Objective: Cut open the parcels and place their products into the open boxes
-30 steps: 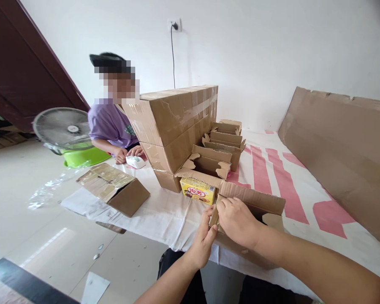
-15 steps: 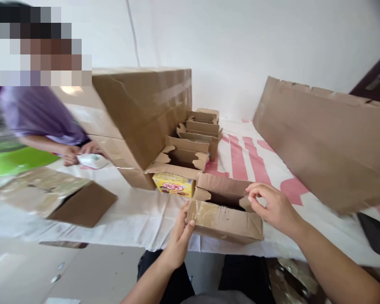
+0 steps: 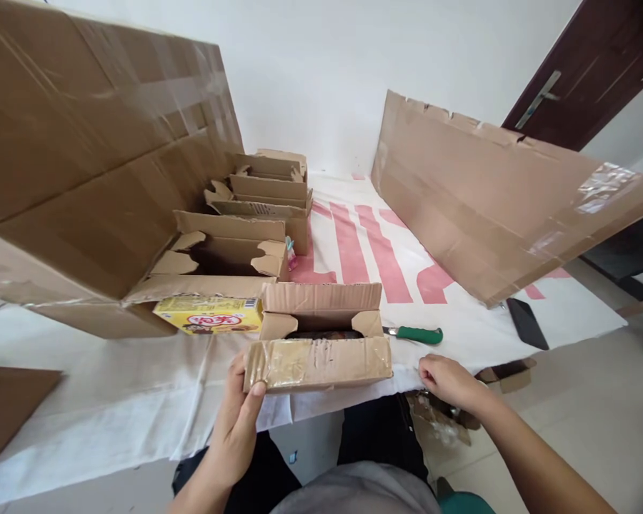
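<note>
A small cardboard box (image 3: 321,363) sits at the table's front edge with its top flaps up. Something dark lies inside, too shaded to name. My left hand (image 3: 239,410) grips the box's left front corner, thumb on the front flap. To the right of the box, my right hand (image 3: 450,382) is closed at the table edge, apart from the box. Whatever its curled fingers hold, if anything, is hidden. Behind that hand lies a green-handled tool (image 3: 419,335), its metal end partly hidden behind the box. Left of the box is a yellow printed carton (image 3: 208,315).
Several open cardboard boxes (image 3: 230,246) stand in a row behind, beside a tall wall of large taped cartons (image 3: 86,135). A cardboard panel (image 3: 493,193) leans on the right. A black phone-like slab (image 3: 526,323) lies near the right table edge.
My view has swung to the right, and the other person is out of sight. My right hand has left the box's flap and moved down to the table edge. My left hand keeps its grip.
</note>
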Action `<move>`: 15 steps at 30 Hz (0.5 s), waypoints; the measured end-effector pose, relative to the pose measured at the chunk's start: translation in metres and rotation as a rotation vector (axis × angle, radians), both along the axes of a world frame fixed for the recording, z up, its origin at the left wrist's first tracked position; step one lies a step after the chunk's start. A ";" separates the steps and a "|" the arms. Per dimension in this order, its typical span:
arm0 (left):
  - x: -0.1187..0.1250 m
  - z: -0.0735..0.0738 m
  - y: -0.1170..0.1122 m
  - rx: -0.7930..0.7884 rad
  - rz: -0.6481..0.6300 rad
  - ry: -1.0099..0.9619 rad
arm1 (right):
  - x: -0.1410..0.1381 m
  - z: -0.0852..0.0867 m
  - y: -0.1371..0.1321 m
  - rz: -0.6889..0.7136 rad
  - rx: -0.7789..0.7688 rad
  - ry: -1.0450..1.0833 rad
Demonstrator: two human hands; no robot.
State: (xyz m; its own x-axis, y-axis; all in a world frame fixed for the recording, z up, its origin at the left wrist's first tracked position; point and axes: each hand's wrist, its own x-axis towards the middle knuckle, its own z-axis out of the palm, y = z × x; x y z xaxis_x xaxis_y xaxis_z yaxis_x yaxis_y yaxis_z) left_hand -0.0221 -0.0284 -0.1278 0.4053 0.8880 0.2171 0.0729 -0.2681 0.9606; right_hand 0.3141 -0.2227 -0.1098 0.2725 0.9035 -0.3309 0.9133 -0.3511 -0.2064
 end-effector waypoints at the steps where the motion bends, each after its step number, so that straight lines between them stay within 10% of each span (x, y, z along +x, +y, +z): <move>1: -0.001 0.001 0.000 0.020 0.008 0.013 | 0.000 -0.002 -0.001 0.000 -0.006 0.004; 15: -0.012 -0.011 0.003 0.457 -0.087 -0.174 | 0.007 -0.006 0.004 0.058 -0.075 0.040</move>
State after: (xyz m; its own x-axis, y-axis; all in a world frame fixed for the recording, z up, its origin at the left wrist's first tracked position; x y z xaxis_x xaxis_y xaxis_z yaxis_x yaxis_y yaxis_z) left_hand -0.0343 -0.0251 -0.1387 0.3970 0.6509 0.6471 -0.1191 -0.6626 0.7395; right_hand 0.3207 -0.2183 -0.1158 0.2054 0.8897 -0.4078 0.9243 -0.3133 -0.2180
